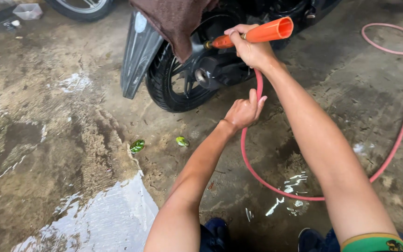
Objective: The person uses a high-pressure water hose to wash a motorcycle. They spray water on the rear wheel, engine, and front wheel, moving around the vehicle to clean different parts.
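1. At the top centre of the frame, the right hand (pixel 253 49) is clenched around an orange spray nozzle (pixel 257 35), its brass tip aimed left at the rear wheel (pixel 178 84) of a motorbike.
2. Just below, near the middle, the left hand (pixel 244 112) is curled around the pink hose (pixel 257 88), thumb raised, pinching it a little way under the nozzle.
3. The hose loops down from the hands to the lower centre, then sweeps up along the right edge and off towards the upper right.
4. A brown cloth (pixel 176 21) hangs over the bike above the wheel, and a grey mudguard (pixel 136 56) slants down on the wheel's left side.
5. The concrete floor (pixel 61 140) is wet, with a shining puddle (pixel 108 219) at the lower left and two green leaves (pixel 137 146) lying in the centre left.
6. Whether water is leaving the tip cannot be told from this view.
7. Judging by the grip, the spraying would go best with the nozzle kept level and close to the spokes and hub, the lower hand feeding slack so the hose does not kink.
8. The slick floor and the loop of hose near the dark shoes (pixel 311 239) at the bottom edge look like the main hazards; steady footing would help.
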